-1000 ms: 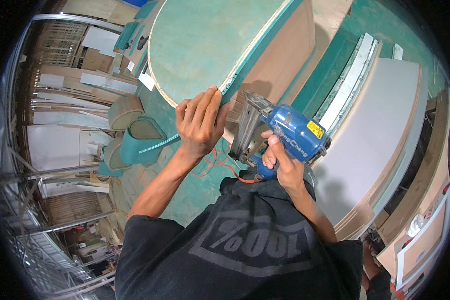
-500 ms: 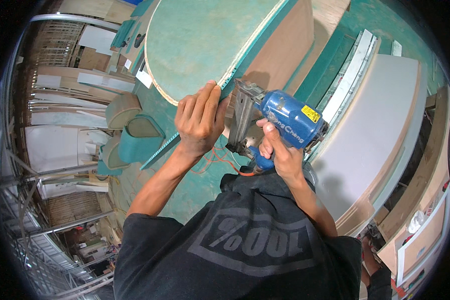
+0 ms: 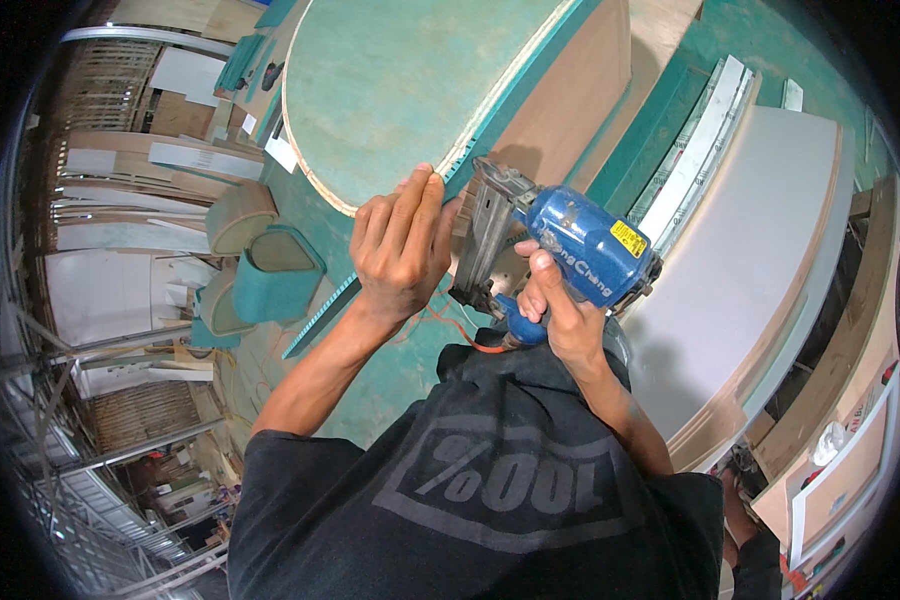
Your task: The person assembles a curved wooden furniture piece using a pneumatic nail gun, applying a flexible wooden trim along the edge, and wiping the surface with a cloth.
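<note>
My right hand (image 3: 567, 318) is wrapped around the grip of a blue pneumatic nail gun (image 3: 588, 245) with a grey magazine. The gun's nose touches or sits very close to the side of a rounded, green-faced wooden piece (image 3: 400, 90); I cannot tell which. On that piece's edge, my left hand (image 3: 400, 245) has its fingers closed together on a teal strip (image 3: 322, 316) with a notched border. One end of the strip runs along the edge beyond my fingertips, and the other hangs free below my wrist. An orange air hose (image 3: 478, 346) leads from the gun's handle.
Teal rounded shells (image 3: 280, 275) stand on the floor to the left, near stacked boards (image 3: 110, 235). At the right lies a large curved panel (image 3: 745, 260) with a pale face, beside long white strips (image 3: 692, 150). Another person's leg (image 3: 738, 520) shows at the lower right.
The view has shifted slightly, so the rounded piece appears a little farther left. Both hands keep their hold, and the nail gun stays at the edge almost unmoved.
</note>
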The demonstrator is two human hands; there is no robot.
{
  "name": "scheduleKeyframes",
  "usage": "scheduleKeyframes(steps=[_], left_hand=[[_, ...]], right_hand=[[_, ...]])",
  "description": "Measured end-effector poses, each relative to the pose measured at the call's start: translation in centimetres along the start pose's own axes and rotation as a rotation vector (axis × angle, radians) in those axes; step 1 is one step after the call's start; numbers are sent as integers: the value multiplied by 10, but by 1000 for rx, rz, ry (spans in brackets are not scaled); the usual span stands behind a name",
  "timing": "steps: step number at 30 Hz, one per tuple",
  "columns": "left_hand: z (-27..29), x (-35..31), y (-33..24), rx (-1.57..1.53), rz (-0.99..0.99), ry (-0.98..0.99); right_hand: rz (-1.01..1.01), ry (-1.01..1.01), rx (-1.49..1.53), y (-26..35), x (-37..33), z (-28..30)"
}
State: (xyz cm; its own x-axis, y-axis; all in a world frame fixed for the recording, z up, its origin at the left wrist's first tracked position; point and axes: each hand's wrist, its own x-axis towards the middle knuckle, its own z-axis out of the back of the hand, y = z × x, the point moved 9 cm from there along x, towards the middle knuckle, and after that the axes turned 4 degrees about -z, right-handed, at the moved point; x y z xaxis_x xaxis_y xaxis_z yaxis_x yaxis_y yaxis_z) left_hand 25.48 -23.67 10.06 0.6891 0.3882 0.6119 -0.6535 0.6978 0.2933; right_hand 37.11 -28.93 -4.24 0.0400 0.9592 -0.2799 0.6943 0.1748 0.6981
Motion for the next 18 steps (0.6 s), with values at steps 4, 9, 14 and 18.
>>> scheduleKeyframes(steps=[4, 9, 14, 18], left_hand=[[0, -1, 0, -3, -6, -4], [-1, -1, 3, -27, -20, -2], [0, 0, 4, -39, -34, -1], [-1, 1, 3, -46, -37, -4]], right_hand=[[6, 1, 15, -1, -1, -1], [14, -5, 47, -1, -1, -3], [-48, -18, 168, -4, -4, -8], [-36, -19, 201, -2, -4, -9]])
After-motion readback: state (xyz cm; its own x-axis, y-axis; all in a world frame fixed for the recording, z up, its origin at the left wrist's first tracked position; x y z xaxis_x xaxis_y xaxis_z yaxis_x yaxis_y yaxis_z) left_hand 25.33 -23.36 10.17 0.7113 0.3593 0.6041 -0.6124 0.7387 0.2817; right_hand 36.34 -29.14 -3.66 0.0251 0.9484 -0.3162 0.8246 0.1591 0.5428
